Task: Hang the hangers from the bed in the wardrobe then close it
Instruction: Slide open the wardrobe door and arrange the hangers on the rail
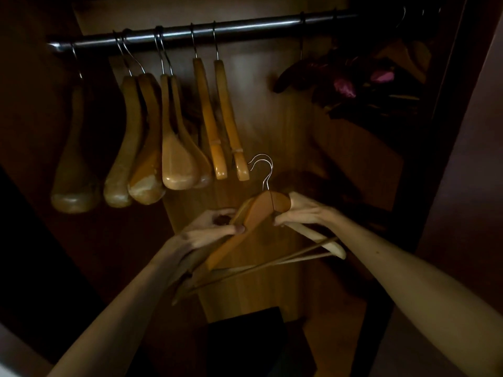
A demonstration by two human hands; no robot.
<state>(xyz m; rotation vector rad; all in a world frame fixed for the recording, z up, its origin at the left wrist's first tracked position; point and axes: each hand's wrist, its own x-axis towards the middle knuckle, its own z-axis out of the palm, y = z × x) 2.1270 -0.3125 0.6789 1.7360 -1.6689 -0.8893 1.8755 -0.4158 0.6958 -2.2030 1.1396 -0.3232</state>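
- Nearest, the left hand (209,232) and right hand (302,212) are gripping two held hangers (255,213) by the shoulders, fingers curled, two hooks showing, apparently parting the pair.
- Next, one hook needs lifting over the rail (245,28).
- Farther up, seven wooden hangers (174,137) are hanging left; dark padded ones (345,83), count unclear, are hanging far right.

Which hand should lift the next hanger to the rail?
Probably right. The right hand grips the held hangers beside their hooks, under the rail's open stretch; the left hand holds lower.
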